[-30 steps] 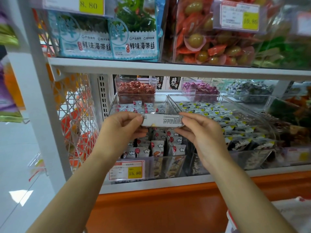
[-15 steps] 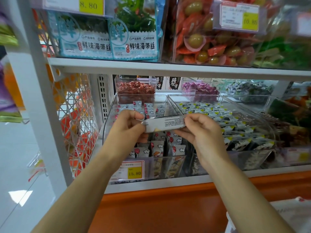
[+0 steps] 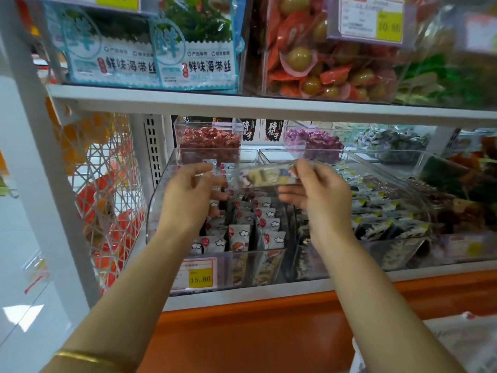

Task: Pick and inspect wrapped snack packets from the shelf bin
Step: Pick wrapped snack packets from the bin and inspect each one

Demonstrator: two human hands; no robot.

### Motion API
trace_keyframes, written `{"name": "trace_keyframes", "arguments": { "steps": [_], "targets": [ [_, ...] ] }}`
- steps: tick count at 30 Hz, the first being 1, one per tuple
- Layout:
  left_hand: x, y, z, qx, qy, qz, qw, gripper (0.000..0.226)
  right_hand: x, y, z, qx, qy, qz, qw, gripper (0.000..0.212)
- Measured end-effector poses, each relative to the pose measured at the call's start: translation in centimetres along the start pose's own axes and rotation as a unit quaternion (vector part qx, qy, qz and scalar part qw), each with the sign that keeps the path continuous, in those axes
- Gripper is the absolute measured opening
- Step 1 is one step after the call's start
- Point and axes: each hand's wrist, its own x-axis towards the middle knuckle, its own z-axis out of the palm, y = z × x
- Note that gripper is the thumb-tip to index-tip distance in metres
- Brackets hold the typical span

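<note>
A small wrapped snack packet [image 3: 269, 176], blurred, shows a coloured printed face above the clear shelf bin [image 3: 156, 211]. My right hand [image 3: 320, 195] pinches the packet's right end between thumb and fingers. My left hand [image 3: 185, 195] hovers just left of the packet with loosely spread fingers, and I see no contact with it. Below both hands the bin holds several white packets [image 3: 242, 235] with red dots and cloud prints, standing in rows. A yellow 15.80 price tag [image 3: 199, 275] sits on the bin's front.
A second clear bin of black-and-white packets [image 3: 382, 216] stands right of mine. The white upper shelf [image 3: 242, 103] hangs close above, loaded with seaweed packs [image 3: 150, 63]. A white wire basket [image 3: 107, 200] lies to the left, and an orange base panel [image 3: 269, 332] runs below.
The packet turned from its white printed back to its coloured front. My left hand let go of its left end and opened; my right hand kept its hold.
</note>
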Motion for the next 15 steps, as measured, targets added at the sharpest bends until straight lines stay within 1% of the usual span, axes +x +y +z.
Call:
{"name": "trace_keyframes", "arguments": {
  "steps": [1, 3, 5, 6, 8, 10, 12, 13, 14, 15],
  "targets": [
    [0.3, -0.1, 0.1, 0.037, -0.001, 0.016, 0.999, 0.019, 0.4, 0.1, -0.3, 0.016, 0.034, 0.013, 0.999, 0.014],
    [0.8, -0.4, 0.2, 0.14, -0.017, 0.055, 0.988, 0.022, 1.0, 0.3, -0.6, 0.043, 0.067, 0.031, 0.996, 0.021],
    [1.6, -0.8, 0.7, 0.252, -0.068, 0.086, 0.962, 0.028, 1.3, 0.6, -0.6, 0.045, 0.075, 0.031, 0.996, 0.024],
    [2.0, -1.1, 1.1, 0.309, -0.102, 0.1, 0.94, 0.03, 1.4, 0.7, -0.5, 0.039, 0.074, 0.025, 0.996, 0.02],
    [3.0, -1.4, 2.1, 0.419, -0.176, 0.122, 0.883, 0.034, 1.6, 0.8, -0.4, 0.028, 0.07, 0.008, 0.997, 0.012],
    [3.6, -1.7, 3.0, 0.514, -0.24, 0.122, 0.815, 0.04, 1.8, 1.1, -0.3, 0.022, 0.061, 0.001, 0.998, 0.015],
    [3.8, -2.1, 3.5, 0.574, -0.285, 0.104, 0.76, 0.042, 1.9, 1.2, -0.2, 0.028, 0.052, 0.011, 0.998, 0.015],
    [3.9, -2.4, 3.6, 0.594, -0.299, 0.097, 0.741, 0.041, 1.9, 1.2, -0.1, 0.037, 0.046, 0.021, 0.998, 0.012],
    [3.9, -2.6, 3.6, 0.607, -0.304, 0.093, 0.729, 0.04, 2.0, 1.2, 0.0, 0.055, 0.039, 0.034, 0.997, 0.009],
    [3.8, -2.8, 3.5, 0.613, -0.302, 0.091, 0.724, 0.04, 2.1, 1.2, 0.0, 0.067, 0.028, 0.041, 0.997, 0.004]
  ]
}}
